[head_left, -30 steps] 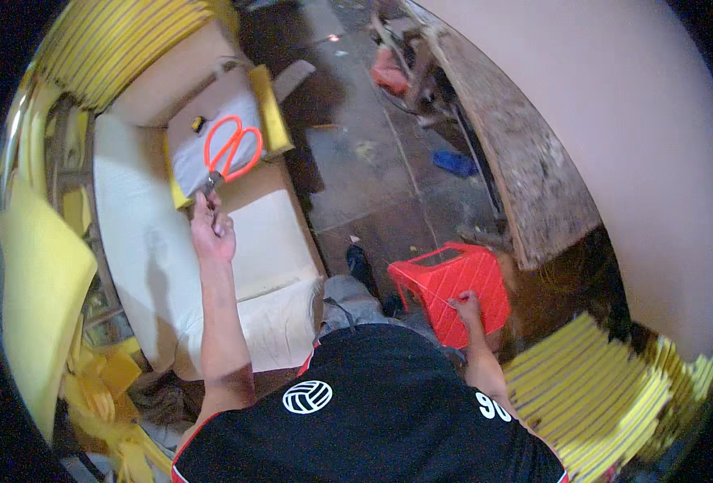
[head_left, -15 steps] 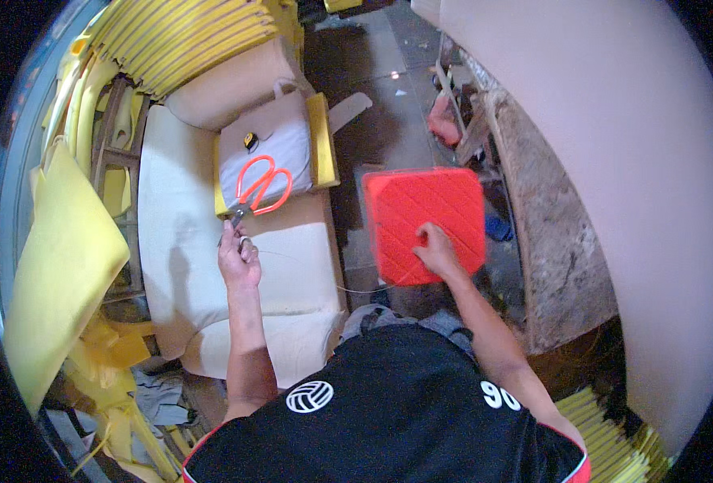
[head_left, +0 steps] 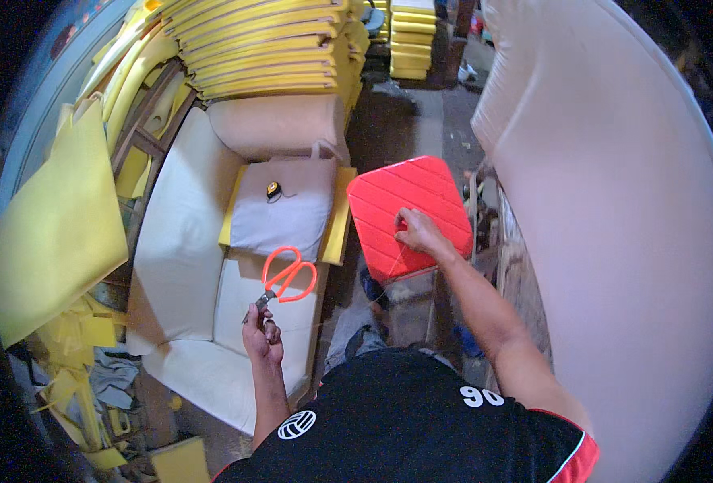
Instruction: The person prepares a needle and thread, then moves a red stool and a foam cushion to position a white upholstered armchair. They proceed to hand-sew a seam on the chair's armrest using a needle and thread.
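Just left of centre in the lower half of the frame, the left hand (head_left: 264, 338) has a firm grip on a pair of metal scissors with bright orange loop handles (head_left: 268, 296), and it's the blade end in those fingers! The two big loops stand clear of the hand, tipped toward the upper right, rounded and glossy, with daylight inside each. The pivot is dull grey, and most of the blades are hidden by the fingers. Behind them sits the seat of a cream upholstered sofa (head_left: 175, 225).

Over to the right of centre, the right hand (head_left: 421, 233) shows a narrow grip, fingertips pinched on a thin pale thread (head_left: 396, 262) that sags toward the left hand; its middle stretch is faint. Under that pinch is a red plastic stool with diagonal grooves (head_left: 437, 189); whether the fingers touch it, I cannot tell.

Just above the scissors, here's a flat grey fabric cushion (head_left: 284, 225) bearing a small black-and-yellow tape measure (head_left: 273, 190), with yellow foam (head_left: 338, 225) peeking out at its right.
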A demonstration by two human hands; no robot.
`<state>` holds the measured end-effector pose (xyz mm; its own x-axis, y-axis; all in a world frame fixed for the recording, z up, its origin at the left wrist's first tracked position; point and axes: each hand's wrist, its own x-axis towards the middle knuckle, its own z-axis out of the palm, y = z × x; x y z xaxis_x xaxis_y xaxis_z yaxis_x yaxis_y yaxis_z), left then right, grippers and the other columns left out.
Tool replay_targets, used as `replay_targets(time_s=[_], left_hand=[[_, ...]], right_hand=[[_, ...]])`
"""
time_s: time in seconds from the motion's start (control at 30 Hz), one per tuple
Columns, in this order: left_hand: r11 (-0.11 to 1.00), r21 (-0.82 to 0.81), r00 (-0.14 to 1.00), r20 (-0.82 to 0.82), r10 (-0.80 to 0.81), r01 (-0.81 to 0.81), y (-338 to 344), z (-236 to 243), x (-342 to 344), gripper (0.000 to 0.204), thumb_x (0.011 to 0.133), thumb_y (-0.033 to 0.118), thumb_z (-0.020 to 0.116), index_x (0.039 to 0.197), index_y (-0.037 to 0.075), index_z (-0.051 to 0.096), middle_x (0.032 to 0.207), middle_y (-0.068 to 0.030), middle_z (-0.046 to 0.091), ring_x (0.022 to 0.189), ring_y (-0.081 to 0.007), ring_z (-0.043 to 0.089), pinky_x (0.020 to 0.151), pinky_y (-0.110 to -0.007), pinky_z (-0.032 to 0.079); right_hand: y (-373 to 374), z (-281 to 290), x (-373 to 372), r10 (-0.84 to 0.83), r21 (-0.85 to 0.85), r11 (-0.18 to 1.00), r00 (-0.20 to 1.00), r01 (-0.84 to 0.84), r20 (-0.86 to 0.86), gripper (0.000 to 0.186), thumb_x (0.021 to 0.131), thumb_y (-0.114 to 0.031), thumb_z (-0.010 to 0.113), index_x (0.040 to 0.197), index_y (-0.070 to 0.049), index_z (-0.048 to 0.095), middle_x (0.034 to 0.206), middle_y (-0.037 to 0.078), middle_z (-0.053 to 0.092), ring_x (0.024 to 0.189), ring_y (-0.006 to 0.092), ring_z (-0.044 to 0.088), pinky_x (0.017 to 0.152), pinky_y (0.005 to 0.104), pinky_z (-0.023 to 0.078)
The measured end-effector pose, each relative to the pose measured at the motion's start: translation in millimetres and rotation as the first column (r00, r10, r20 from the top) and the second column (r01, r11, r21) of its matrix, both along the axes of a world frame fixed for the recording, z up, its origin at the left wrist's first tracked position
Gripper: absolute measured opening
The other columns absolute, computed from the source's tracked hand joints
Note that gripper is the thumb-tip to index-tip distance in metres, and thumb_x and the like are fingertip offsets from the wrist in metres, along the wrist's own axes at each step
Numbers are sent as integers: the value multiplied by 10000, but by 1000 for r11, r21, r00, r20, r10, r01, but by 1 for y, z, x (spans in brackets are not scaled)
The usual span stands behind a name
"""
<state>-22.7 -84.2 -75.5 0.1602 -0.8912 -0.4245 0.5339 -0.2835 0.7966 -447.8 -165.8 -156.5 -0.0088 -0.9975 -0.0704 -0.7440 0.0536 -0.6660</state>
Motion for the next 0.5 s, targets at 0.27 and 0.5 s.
replay_targets(time_s=[0.27, 0.5], left_hand=[[989, 59, 991, -32, -132, 133, -185, -53, -78, 229, 1025, 276, 539, 1048, 60, 611, 778, -22, 592, 381, -54, 380, 356, -214, 285], [958, -24, 958, 45, -283, 285, -382, -3, -175, 196, 1022, 252, 563, 1018, 57, 585, 761, -48, 608, 401, -42, 369, 370, -206, 267]], right_hand=[[-179, 0, -86, -67, 15, 998, 996, 68, -58, 289, 760, -195, 783, 956, -41, 639, 964, 196, 688, 969, 359, 659, 851, 450, 520], [-332, 13, -168, -146, 69, 987, 989, 145, 12, 285, 768, -221, 794, 930, -43, 642, 895, 164, 702, 903, 308, 683, 789, 425, 537]])
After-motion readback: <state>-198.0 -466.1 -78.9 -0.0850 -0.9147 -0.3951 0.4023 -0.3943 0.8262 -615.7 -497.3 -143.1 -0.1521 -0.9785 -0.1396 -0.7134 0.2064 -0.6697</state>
